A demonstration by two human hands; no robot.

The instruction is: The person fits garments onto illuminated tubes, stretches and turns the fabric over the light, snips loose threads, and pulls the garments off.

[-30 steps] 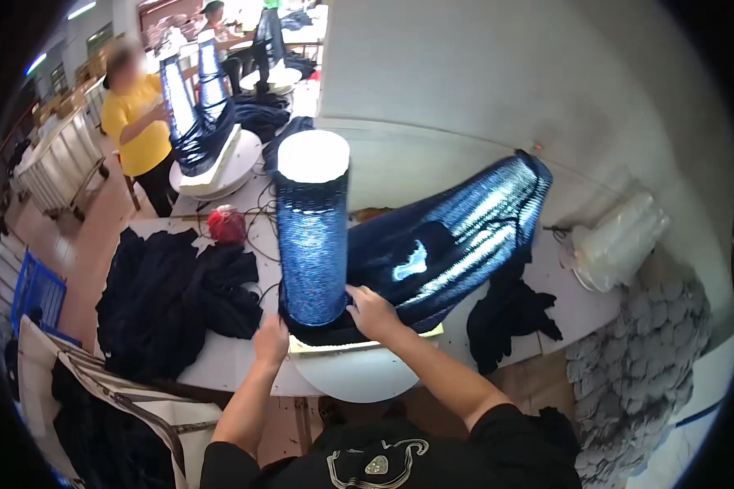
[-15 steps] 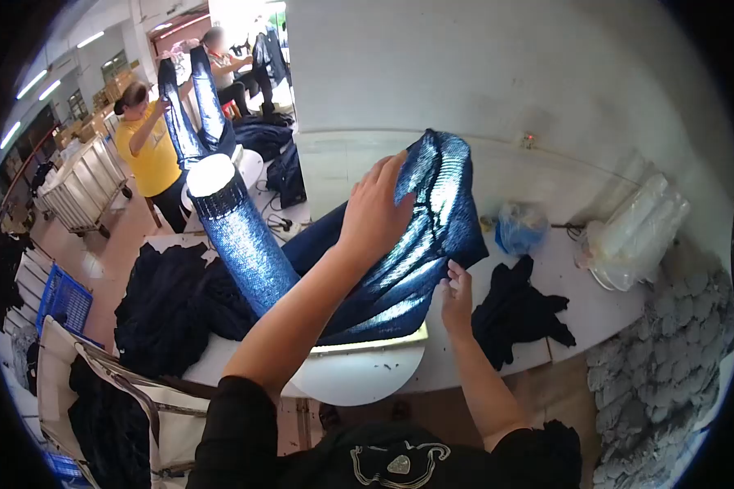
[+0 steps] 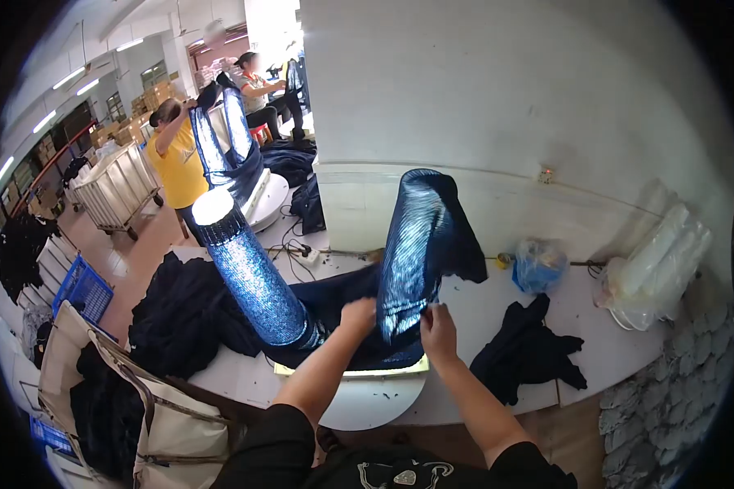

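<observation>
A dark blue knitted garment is stretched over two upright tubes lit from inside. The left tube shows its bright white top above the ribbed cuff, while knit fully covers the right tube. A loose dark flap hangs off that tube's right side. At the lower left of the right tube, my left hand is closed on the knit. My right hand pinches the garment at the tube's lower right. Below the garment is a pale round-edged base.
Dark garments lie heaped at left and one lies flat at right. Beyond it are a blue plastic bag and clear plastic rolls. A cloth cart stands lower left. A co-worker in yellow handles another lit garment.
My left hand has come down from the upper right tube to its base. My right hand has closed on the knit. The fabric now sits tighter and straighter there. The view has shifted.
</observation>
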